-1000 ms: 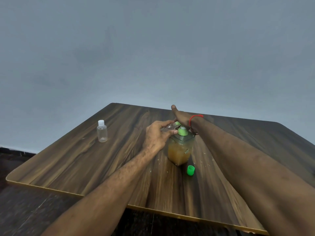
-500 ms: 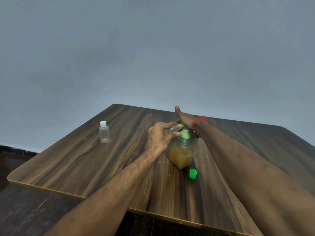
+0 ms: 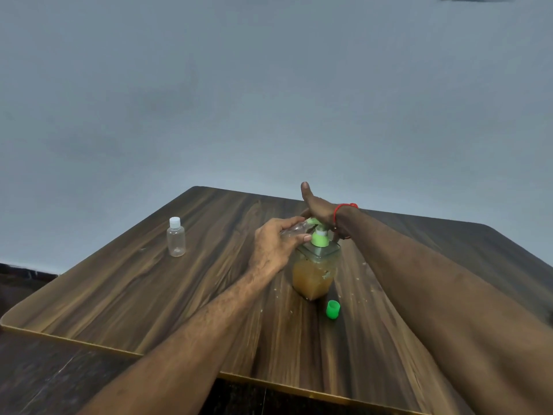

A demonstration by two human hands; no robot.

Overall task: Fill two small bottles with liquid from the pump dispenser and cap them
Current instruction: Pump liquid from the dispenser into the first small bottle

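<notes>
A small clear bottle [image 3: 294, 230] lies nearly horizontal in the left hand [image 3: 273, 250], its long axis running from the palm toward the right and slightly up, its open mouth meeting the light green spout [image 3: 312, 220] of the pump dispenser [image 3: 317, 265]; the bottle is held above the worktop [image 3: 149, 295], just left of the pump head. The left hand's fingers [image 3: 291, 239] are curled round the bottle's body, with the thumb along its upper side. The dispenser stands upright near the middle of the worktop, its long axis vertical: a square clear body holding amber liquid in its lower part, a green collar [image 3: 319, 240] and a white stem above. The right hand [image 3: 321, 209] rests on top of the pump head, palm down; its thumb is extended straight and points away from the camera, while the remaining fingers lie behind the hand and their posture cannot be told. A red thread [image 3: 344, 207] circles the right wrist. A loose green cap [image 3: 332, 309] stands on the worktop just in front and to the right of the dispenser's base, apart from it. A second small clear bottle [image 3: 176, 238], closed with a white cap, stands upright well to the left, near the worktop's left edge. Pale specks are scattered on the dark wood-grain surface around the dispenser. A plain grey wall [image 3: 269, 85] fills the background.
</notes>
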